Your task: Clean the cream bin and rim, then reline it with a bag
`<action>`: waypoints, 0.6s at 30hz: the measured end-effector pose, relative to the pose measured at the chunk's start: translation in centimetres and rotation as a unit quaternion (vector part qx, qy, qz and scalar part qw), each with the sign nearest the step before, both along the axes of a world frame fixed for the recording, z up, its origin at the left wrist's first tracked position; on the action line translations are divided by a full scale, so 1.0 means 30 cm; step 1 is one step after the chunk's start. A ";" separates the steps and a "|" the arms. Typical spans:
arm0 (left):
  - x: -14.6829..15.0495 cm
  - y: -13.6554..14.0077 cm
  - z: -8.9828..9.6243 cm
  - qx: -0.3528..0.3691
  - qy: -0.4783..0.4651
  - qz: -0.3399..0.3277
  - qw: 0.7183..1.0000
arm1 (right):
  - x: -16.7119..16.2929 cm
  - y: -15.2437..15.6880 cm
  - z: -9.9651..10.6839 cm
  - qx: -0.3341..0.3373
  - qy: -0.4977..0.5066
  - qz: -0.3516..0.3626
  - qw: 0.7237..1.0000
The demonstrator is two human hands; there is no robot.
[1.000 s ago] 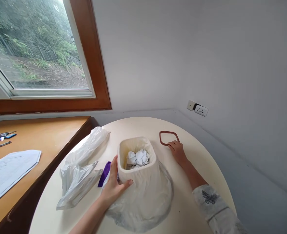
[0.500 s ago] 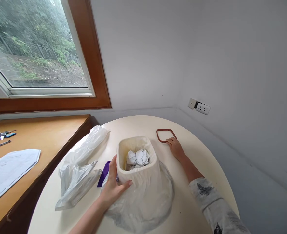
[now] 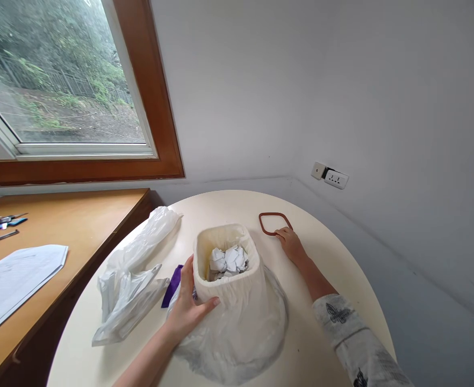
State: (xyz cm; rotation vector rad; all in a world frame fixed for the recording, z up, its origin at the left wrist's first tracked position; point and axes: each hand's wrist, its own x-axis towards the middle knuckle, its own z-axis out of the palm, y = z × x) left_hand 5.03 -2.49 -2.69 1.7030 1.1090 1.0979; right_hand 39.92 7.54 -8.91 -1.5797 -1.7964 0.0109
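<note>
A small trash bin stands upright, lined with a thin white plastic bag folded out over its rim and spread around its base. Crumpled white paper lies inside it. My left hand grips the bin's near left side through the bag, thumb across the front and fingers along the left. To the right and farther back, my right hand has its fingers closed on the near edge of a brown rounded-square rim ring, which lies on the table.
The bin stands on a round cream table. Left of it are a crumpled white plastic bag and a purple strip. A wooden desk at the left bears papers and keys. Walls with a socket stand behind.
</note>
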 end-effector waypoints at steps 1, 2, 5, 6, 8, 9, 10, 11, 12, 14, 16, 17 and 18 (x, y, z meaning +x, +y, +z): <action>0.000 -0.001 0.001 -0.001 -0.001 0.001 1.000 | -0.001 -0.002 0.002 -0.001 0.000 0.000 1.000; 0.000 -0.001 0.001 -0.001 -0.003 0.001 1.000 | -0.002 -0.003 0.003 -0.002 0.001 0.000 1.000; -0.002 -0.001 -0.002 0.000 -0.006 -0.005 1.000 | -0.005 -0.007 0.004 -0.003 -0.003 0.003 1.000; -0.002 0.000 -0.003 0.001 -0.006 -0.007 1.000 | -0.007 -0.008 0.004 -0.003 -0.005 0.006 1.000; -0.004 0.001 -0.005 0.001 -0.006 -0.009 1.000 | -0.010 -0.012 0.003 -0.001 -0.008 0.012 1.000; -0.004 0.001 -0.006 -0.001 -0.007 -0.009 1.000 | -0.013 -0.015 0.003 0.000 -0.009 0.015 1.000; -0.004 0.002 -0.005 -0.003 -0.008 -0.010 1.000 | -0.017 -0.019 0.003 0.002 -0.010 0.019 1.000; -0.004 0.002 -0.005 -0.004 -0.009 -0.010 1.000 | -0.023 -0.024 0.004 0.003 -0.011 0.023 1.000; -0.004 0.002 -0.004 -0.004 -0.009 -0.011 1.000 | -0.031 -0.029 0.006 0.004 -0.013 0.027 1.000; -0.004 0.001 -0.003 0.000 -0.010 -0.012 1.000 | -0.052 -0.041 0.011 0.005 -0.015 0.038 0.999; -0.004 0.000 -0.003 0.005 -0.009 -0.010 1.000 | -0.079 -0.053 0.017 0.006 -0.018 0.049 0.999; -0.004 0.000 -0.004 0.005 -0.008 -0.007 1.000 | -0.093 -0.058 0.020 0.006 -0.019 0.053 0.998; -0.004 0.000 -0.005 0.005 -0.007 -0.004 1.000 | -0.106 -0.062 0.022 0.006 -0.020 0.057 0.998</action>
